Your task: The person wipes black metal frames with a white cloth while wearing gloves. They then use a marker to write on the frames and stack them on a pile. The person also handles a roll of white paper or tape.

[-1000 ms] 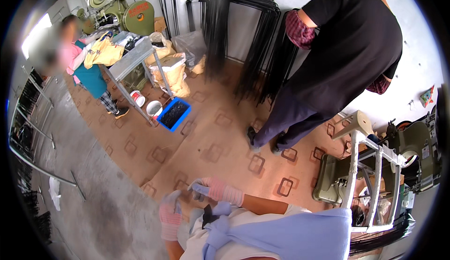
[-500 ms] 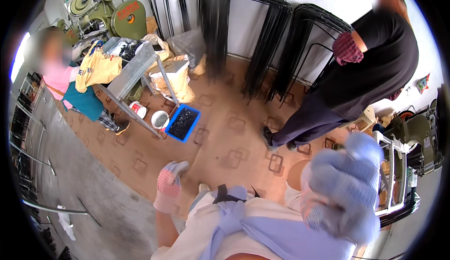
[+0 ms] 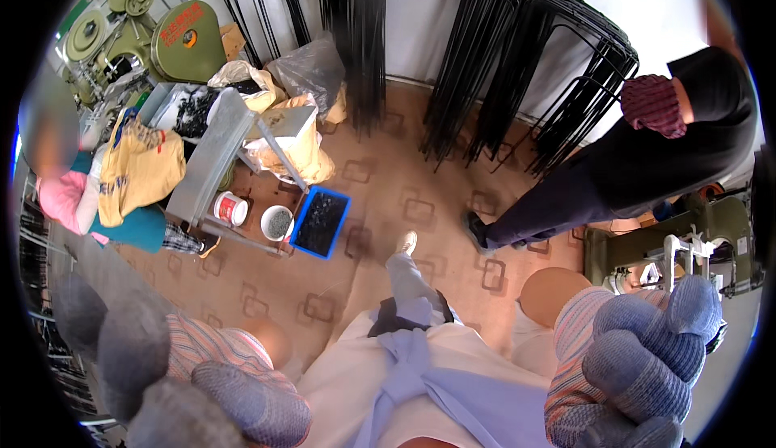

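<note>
My left hand (image 3: 190, 367) is raised at the lower left, in a striped knit glove with blue-grey coated fingers. Its fingers stand apart and nothing shows between them. At the lower right my right hand (image 3: 630, 359), gloved alike, has its fingers curled in; whatever they may hold is hidden. Both hands are close to the camera, on either side of my white top and its lavender tied cloth (image 3: 404, 375). One of my feet, in a light shoe (image 3: 407, 243), is out in front of me on the patterned brown floor.
Black bent metal frames (image 3: 477, 60) lean along the wall. At left, a co-worker (image 3: 69, 197) stands by a grey metal table (image 3: 202, 157) and green machines (image 3: 190, 40). A blue tray of black parts (image 3: 320, 222) and buckets (image 3: 277, 222) sit on the floor. Another person (image 3: 663, 157) stands right.
My left hand has risen from low beside my body to near the camera at the lower left, its fingers spreading. My right hand moved slightly right and down. One foot has come forward.
</note>
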`<state>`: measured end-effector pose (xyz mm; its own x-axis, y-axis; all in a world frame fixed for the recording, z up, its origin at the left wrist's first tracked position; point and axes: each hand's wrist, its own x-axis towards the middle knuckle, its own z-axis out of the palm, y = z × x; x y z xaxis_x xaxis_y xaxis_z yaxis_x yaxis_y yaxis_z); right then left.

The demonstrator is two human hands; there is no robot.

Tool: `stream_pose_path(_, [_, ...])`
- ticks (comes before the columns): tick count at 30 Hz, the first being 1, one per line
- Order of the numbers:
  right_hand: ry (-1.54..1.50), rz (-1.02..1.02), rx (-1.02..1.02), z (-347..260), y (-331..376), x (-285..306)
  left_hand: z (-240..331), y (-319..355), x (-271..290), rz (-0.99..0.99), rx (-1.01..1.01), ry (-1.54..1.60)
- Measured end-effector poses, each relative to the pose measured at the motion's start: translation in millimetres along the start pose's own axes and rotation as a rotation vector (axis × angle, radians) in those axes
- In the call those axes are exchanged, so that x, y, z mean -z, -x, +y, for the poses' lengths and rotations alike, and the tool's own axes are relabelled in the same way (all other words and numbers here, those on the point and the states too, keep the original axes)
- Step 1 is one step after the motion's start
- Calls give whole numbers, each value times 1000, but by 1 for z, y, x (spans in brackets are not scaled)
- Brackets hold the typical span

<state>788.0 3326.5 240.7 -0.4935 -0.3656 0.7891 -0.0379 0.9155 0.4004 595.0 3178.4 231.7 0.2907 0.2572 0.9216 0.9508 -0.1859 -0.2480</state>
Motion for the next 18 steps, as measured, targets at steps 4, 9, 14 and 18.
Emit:
stream_pose_path(4, [-105, 222, -124, 67, 61, -53, -60, 9, -94, -8, 51, 145])
stream_pose_path(9, [-374, 224, -958, 202, 95, -159, -137, 88, -208, -433, 814, 565])
stream_pose_path(14, [-989, 299, -1598, 257, 234, -281, -182, 192, -267, -559, 1373, 921])
stream_pose_path(18, [-1164, 311, -1764, 235, 264, -317, -227, 164, -314, -747, 1272, 778])
